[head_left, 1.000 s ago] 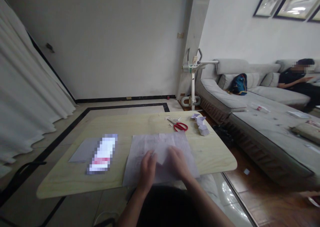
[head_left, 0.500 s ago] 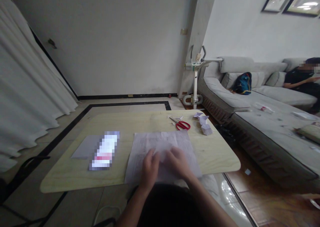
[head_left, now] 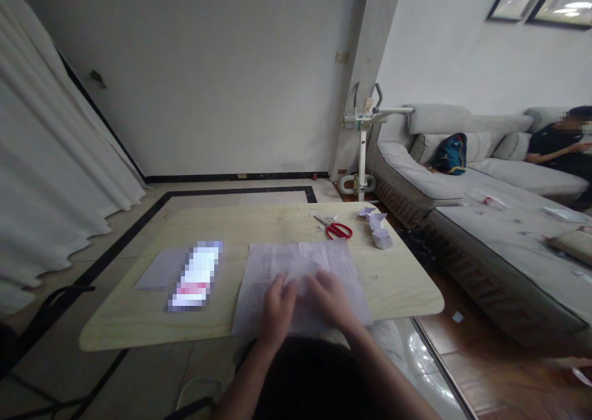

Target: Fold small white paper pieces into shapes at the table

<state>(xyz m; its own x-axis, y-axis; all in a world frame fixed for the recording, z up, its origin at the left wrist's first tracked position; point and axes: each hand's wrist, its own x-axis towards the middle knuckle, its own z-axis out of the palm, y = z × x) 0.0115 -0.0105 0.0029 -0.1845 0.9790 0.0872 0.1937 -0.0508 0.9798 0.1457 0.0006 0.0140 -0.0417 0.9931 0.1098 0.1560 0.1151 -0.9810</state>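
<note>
A small piece of white paper [head_left: 300,271] is held between my two hands, over a large printed sheet [head_left: 263,259] that lies flat at the table's near edge. My left hand [head_left: 280,300] pinches the small paper at its left side. From the right, my right hand [head_left: 327,293] grips the same paper, its fingers curled and partly hidden. Beyond the sheet lie red-handled scissors [head_left: 339,230], blades pointing left and away. Several folded paper pieces [head_left: 382,238] rest to the right of the scissors.
On the wooden table [head_left: 139,327], a lit phone [head_left: 197,276] lies at the left, over white paper [head_left: 157,270]. Small paper scraps [head_left: 332,217] are by the scissors. A grey sofa [head_left: 499,241] stands at the right, with a backpack [head_left: 451,153] and a seated person [head_left: 559,139].
The view has shifted very slightly. Both hands stay in nearly the same place, holding the small paper; nothing on the table has visibly moved.
</note>
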